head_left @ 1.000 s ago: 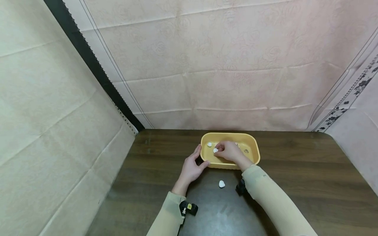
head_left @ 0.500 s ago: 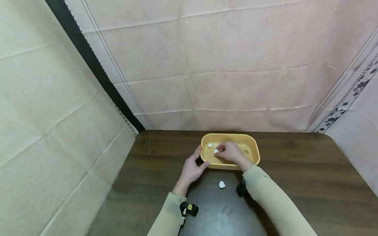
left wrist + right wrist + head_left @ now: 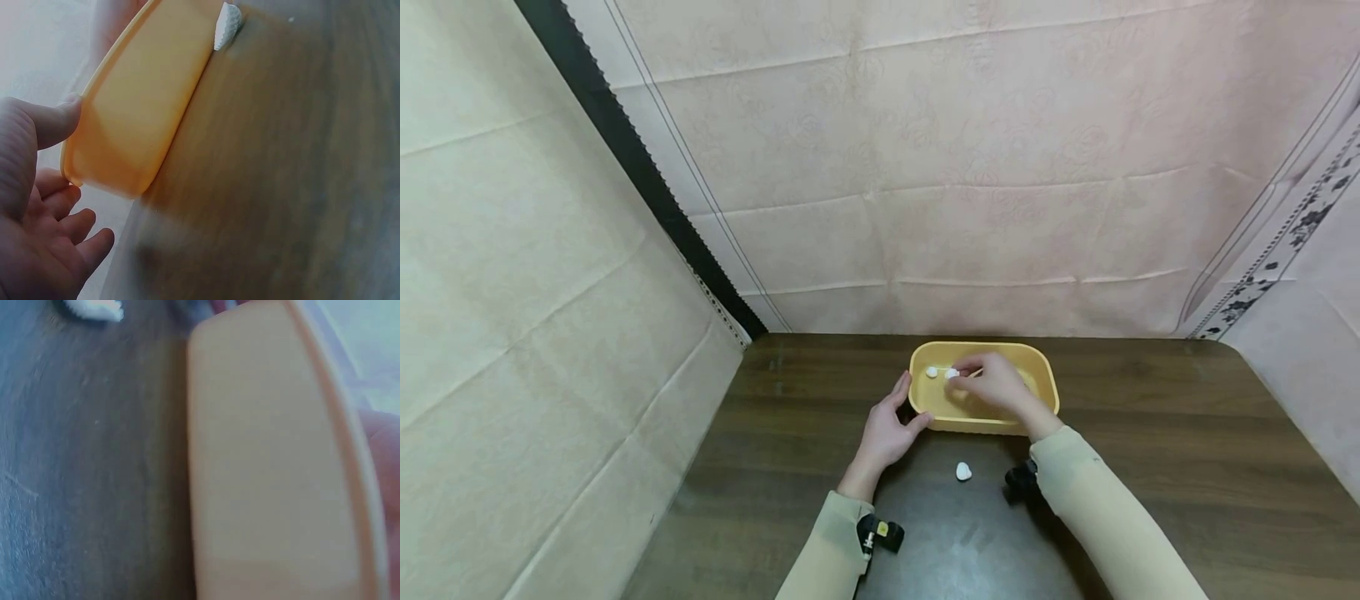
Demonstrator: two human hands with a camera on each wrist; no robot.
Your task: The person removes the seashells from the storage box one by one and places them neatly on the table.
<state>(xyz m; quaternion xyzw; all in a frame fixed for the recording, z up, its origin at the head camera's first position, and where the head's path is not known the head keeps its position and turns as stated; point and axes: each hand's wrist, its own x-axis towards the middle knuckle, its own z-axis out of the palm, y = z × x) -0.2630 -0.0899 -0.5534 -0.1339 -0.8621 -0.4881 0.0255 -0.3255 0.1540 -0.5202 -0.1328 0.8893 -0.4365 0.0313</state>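
My left hand [image 3: 886, 429] holds the near left corner of the yellow plastic tray [image 3: 984, 425]. In the left wrist view, its thumb lies on the rim and a finger touches the corner, other fingers loosely curled. Over the tray my right hand [image 3: 996, 385] pinches a small white shell-like piece [image 3: 952, 374] at its fingertips. To its left another white piece [image 3: 931, 372] lies on the tray floor. On the table in front sits a white ridged shell [image 3: 963, 472], seen also in the left wrist view. The tray wall hides most of the right hand in the right wrist view.
The brown wooden table [image 3: 820, 392] carries the tray near its far edge. Pale cloth [image 3: 985, 208] hangs behind the table and along both sides. A wrist camera [image 3: 880, 532] is strapped at the left cuff, another [image 3: 1021, 482] at the right.
My right hand has shifted slightly right within the tray, and the white piece at its fingertips has moved a little away and right. My left hand stays at the tray corner.
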